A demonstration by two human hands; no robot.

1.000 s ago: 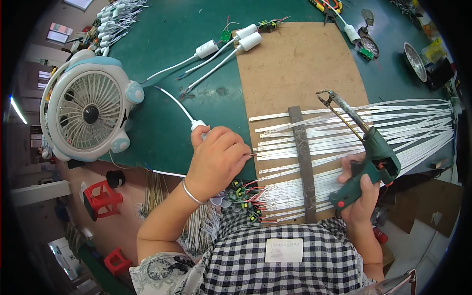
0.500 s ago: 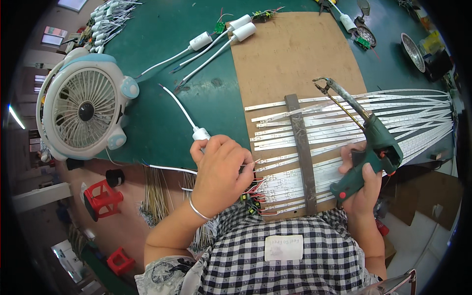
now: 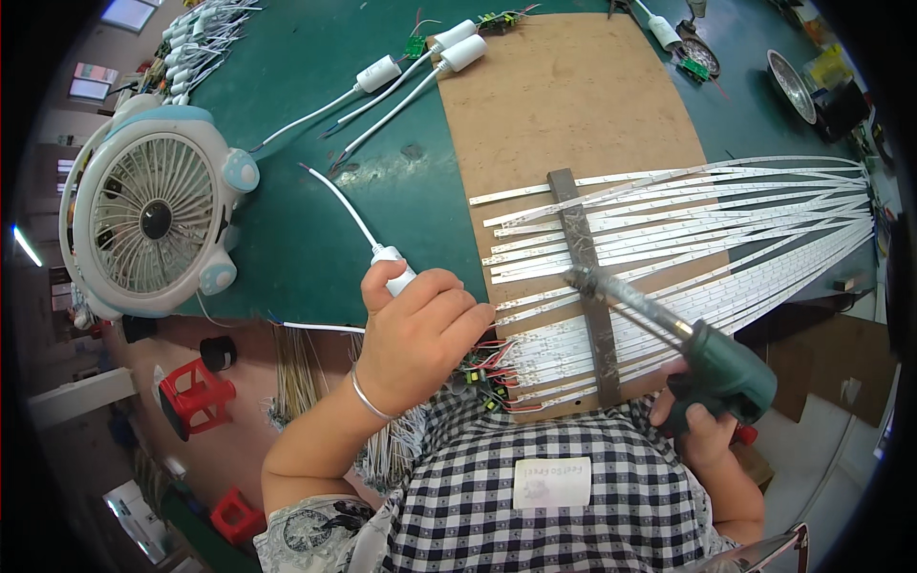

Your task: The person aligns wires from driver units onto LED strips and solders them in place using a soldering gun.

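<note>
My left hand (image 3: 420, 329) is closed on a white cylindrical housing (image 3: 394, 265), from whose far end a white cable (image 3: 341, 205) curves away over the green table. Its fingertips reach the left ends of the white LED strips (image 3: 669, 253), though what they pinch there is hidden. In my right hand (image 3: 705, 428) is a green soldering gun (image 3: 731, 372), gripped by its handle. The gun's tip points left, above the dark bar (image 3: 583, 277) lying across the strips. Small circuit boards with red and black wires (image 3: 489, 374) sit beside the strip ends, next to my left hand.
The strips lie on a brown board (image 3: 573, 95). A white fan (image 3: 158, 215) stands at the left. Several white housings with cables (image 3: 464, 53) lie at the far side, more in a pile (image 3: 196, 48). A metal dish (image 3: 793, 88) is at the far right.
The soldering gun has swung down and left, its tip dropping from above the strips to the dark bar. My right hand has lowered. My left hand keeps its hold, moving slightly left.
</note>
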